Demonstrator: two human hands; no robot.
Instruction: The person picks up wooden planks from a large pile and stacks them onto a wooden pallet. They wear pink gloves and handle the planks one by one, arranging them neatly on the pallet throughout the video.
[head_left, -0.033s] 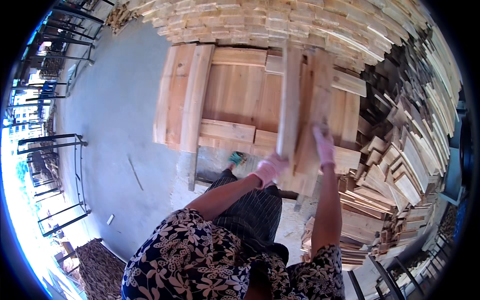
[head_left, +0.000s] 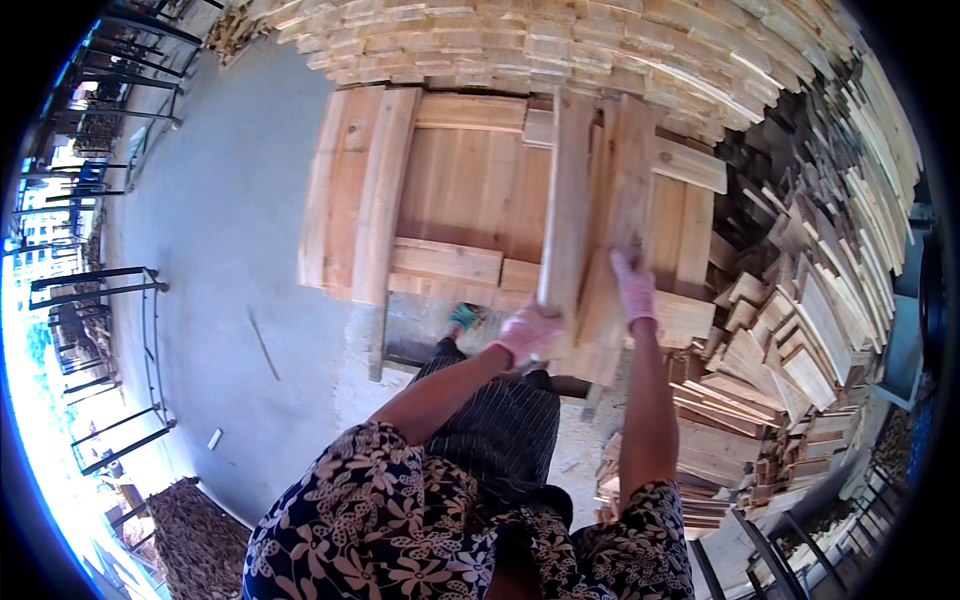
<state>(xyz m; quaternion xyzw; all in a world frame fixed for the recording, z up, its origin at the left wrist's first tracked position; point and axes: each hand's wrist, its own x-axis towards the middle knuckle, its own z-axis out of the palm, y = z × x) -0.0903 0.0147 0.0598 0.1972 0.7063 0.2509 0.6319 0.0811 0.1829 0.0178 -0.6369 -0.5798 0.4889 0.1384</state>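
Observation:
My left hand (head_left: 530, 333), in a pink glove, is closed around the near end of a long pale wooden board (head_left: 566, 200). My right hand (head_left: 634, 288), also gloved in pink, grips the right edge of a second wooden board (head_left: 628, 165). Both boards lie lengthwise away from me, side by side with a gap between them, across a low wooden worktable (head_left: 470, 190). The fingers beneath the boards are partly hidden. Shorter planks (head_left: 446, 260) lie along the table's near edge, and more boards (head_left: 350, 190) lie at its left end.
Beyond the table rises a large stack of pale boards (head_left: 520, 45). A loose heap of offcuts (head_left: 770, 360) fills the right side. Grey concrete floor (head_left: 230, 240) stretches to the left, with dark metal frames (head_left: 100, 280) along its far left. My foot in a green shoe (head_left: 464, 317) is by the table.
The whole view has shifted slightly, so table and boards appear a little farther left. Both hands keep their hold, and the boards now look sharper.

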